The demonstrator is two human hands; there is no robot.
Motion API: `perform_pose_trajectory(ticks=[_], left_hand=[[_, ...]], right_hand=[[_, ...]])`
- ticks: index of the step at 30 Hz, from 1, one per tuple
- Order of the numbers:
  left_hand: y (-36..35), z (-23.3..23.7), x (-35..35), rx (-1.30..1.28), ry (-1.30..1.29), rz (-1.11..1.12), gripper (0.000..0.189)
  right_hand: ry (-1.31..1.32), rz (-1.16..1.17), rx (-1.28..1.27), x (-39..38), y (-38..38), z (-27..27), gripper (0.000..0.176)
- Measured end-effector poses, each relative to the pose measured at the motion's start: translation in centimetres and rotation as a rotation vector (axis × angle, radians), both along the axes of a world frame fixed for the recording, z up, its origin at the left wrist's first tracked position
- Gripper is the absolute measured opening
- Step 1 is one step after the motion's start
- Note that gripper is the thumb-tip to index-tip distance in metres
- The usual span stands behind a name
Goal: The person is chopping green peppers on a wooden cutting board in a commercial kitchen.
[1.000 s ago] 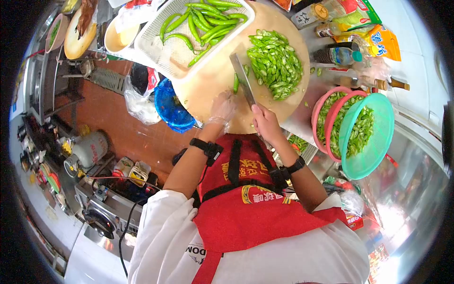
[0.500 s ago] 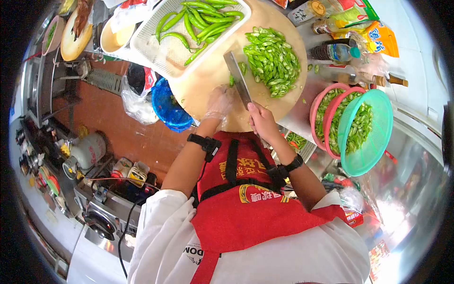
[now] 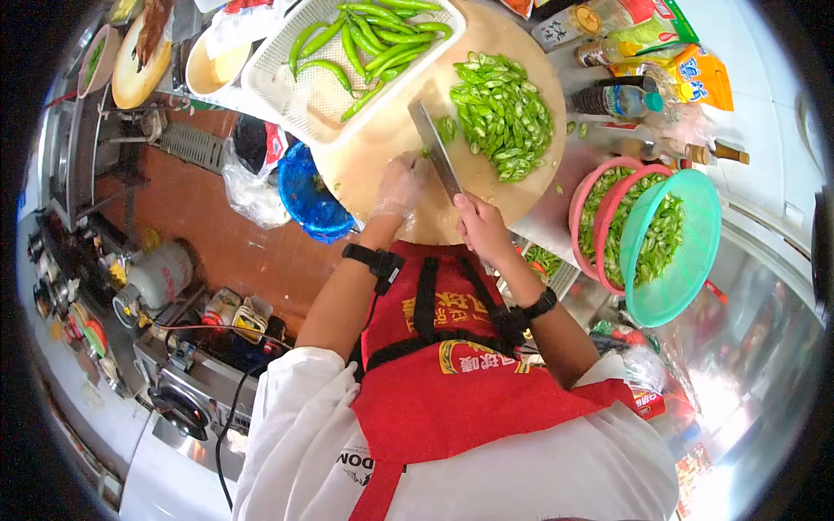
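My right hand (image 3: 483, 227) is wrapped round the handle of a cleaver (image 3: 436, 148), whose blade stands over the round cutting board (image 3: 365, 169). Left of the blade, my left hand (image 3: 400, 185), in a clear plastic glove, has its fingers curled in on the board. A small green stub of chili pepper (image 3: 426, 152) shows between its fingertips and the blade; the rest is hidden by the hand. Right of the blade lie a few fresh slices (image 3: 446, 129) and a large heap of sliced green chilies (image 3: 504, 117).
A white basket (image 3: 269, 82) of whole green chilies (image 3: 382, 39) overlaps the board's far left. On the right stand pink colanders (image 3: 577, 217) and a green colander (image 3: 695, 252) with sliced chilies, below several bottles (image 3: 612, 101). A blue-lined bin (image 3: 308, 195) is at left.
The green piece at my left fingertips shows less than before. Blade and hands have shifted only slightly, and the cleaver stays in my right hand.
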State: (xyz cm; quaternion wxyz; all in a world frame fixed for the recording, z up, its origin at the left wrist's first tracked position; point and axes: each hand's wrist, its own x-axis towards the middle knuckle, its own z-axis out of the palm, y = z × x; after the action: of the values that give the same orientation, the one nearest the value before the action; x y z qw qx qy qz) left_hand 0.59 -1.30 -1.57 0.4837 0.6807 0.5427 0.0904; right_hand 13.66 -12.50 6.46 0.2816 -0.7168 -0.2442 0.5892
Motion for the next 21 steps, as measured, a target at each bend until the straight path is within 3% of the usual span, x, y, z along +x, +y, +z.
perform_pose_trajectory(ticks=[6,10,12,14,16,17,20,21], left_hand=[[0.6,0.7,-0.1,-0.043,0.044,0.024,0.033],[1.0,3.2,-2.6,0.007,-0.014,0.037,0.032],[0.9,3.6,-6.2,0.049,0.027,0.184,0.025],[1.1,0.4,-11.2,0.108,-0.171,0.489,0.016],[3.4,3.7,-11.2,0.404,-0.379,0.831,0.011],[4.9,5.7,-12.1,0.501,0.054,0.655,0.018],[11.2,8.4,-9.7,0.669,0.094,0.223,0.032],[13.2,9.3,-7.7,0.561,0.114,0.195,0.038]], right_hand=[[-0.009,-0.002,0.051,0.0,-0.1,-0.1,0.041],[0.100,-0.086,-0.071,2.1,0.1,0.0,0.039],[0.015,-0.124,-0.026,3.1,-0.2,-0.9,0.039],[0.029,-0.179,-0.004,4.5,-0.6,-1.1,0.041],[0.037,-0.219,0.007,4.4,-0.5,-1.1,0.042],[0.035,-0.226,0.010,4.2,-0.2,-0.5,0.043],[-0.015,-0.195,-0.001,3.9,0.0,-0.7,0.047],[-0.042,-0.184,0.017,3.6,0.0,-0.7,0.047]])
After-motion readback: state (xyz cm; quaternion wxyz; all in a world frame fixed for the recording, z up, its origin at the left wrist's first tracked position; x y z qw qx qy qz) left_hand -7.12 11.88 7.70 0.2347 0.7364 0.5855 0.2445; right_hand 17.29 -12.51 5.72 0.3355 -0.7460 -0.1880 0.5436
